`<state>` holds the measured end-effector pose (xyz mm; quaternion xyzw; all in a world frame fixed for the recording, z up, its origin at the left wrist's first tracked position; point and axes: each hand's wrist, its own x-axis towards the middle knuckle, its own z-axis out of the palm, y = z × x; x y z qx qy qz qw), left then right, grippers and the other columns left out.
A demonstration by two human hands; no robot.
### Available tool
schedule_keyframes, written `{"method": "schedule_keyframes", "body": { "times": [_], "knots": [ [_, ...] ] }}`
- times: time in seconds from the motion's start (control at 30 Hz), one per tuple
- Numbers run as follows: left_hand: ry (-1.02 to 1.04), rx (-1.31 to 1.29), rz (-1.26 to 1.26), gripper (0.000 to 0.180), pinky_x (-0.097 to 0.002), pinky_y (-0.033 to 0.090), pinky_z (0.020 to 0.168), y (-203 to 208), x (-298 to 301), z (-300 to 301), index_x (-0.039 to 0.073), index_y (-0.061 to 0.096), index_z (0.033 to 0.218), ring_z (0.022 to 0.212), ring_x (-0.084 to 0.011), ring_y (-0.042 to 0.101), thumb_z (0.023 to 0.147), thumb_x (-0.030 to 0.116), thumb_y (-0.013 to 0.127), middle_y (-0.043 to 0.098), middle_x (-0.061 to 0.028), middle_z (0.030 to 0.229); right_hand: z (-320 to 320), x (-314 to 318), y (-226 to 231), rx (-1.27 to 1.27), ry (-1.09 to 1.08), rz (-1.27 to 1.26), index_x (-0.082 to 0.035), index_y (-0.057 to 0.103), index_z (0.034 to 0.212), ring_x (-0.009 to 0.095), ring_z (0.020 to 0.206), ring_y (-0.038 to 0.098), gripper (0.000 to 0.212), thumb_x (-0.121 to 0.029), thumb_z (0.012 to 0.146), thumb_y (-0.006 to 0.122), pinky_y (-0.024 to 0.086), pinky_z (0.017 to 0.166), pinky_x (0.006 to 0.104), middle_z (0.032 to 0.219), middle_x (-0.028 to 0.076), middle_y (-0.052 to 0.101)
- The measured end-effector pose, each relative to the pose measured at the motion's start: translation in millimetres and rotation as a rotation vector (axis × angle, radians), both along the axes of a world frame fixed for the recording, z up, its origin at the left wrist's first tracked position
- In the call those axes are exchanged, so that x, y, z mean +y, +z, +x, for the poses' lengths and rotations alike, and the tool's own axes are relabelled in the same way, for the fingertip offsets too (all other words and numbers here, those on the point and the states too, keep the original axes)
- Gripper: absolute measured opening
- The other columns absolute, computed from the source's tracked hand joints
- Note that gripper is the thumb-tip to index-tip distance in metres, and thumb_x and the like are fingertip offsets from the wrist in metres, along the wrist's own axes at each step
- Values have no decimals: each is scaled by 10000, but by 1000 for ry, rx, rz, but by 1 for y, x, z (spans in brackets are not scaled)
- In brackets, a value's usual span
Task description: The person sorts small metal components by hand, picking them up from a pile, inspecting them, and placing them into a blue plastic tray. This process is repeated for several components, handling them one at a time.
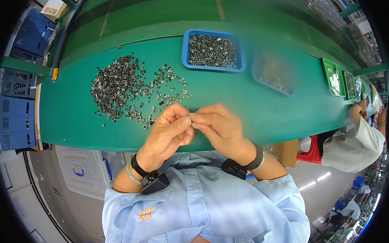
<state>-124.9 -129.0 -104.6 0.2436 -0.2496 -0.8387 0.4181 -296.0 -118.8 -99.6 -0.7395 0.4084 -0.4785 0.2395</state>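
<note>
My left hand [172, 126] and my right hand [218, 125] meet fingertip to fingertip just above the front part of the green table. Both are closed in a pinch, and whatever sits between the fingertips is hidden or too small to name. Beyond my left hand lies a large heap of small dark metal parts [117, 85]. Looser shiny parts [168, 84] are scattered from the heap toward my hands. Farther back stands a blue tray [185, 52] filled with similar small metal parts [212, 50].
A second tray [268, 83] with small parts, blurred, stands right of the blue one. Green trays [339, 92] are at the far right, beside a co-worker's arm [355, 112]. Blue crates [16, 119] line the left side. A clear plastic box [81, 171] is below the table edge.
</note>
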Motion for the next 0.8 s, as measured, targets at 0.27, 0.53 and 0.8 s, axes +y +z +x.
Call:
{"method": "schedule_keyframes", "body": {
  "times": [0.27,0.53,0.8],
  "knots": [
    [-19,-55,1,114,-228,363,448,0,2,-1,69,528,881,551,-108,522,898,167,584,575,-38,697,-4,-1,-3,1,24,-6,-59,669,939,199,780,595,194,-24,749,686,485,626,290,887,68,616],
    [-9,-7,-9,126,-218,370,452,5,4,-2,63,526,903,551,-104,524,915,184,559,564,-37,682,-2,0,-2,-40,33,-7,-51,667,934,201,773,593,190,-16,749,682,481,631,291,879,71,612],
    [-6,-173,-44,133,-223,375,459,11,1,-2,53,522,914,545,-102,514,928,184,537,558,-39,675,-4,-3,-1,65,-25,-63,-64,655,911,207,783,592,171,-26,747,686,480,660,300,871,69,612]
  ]
}}
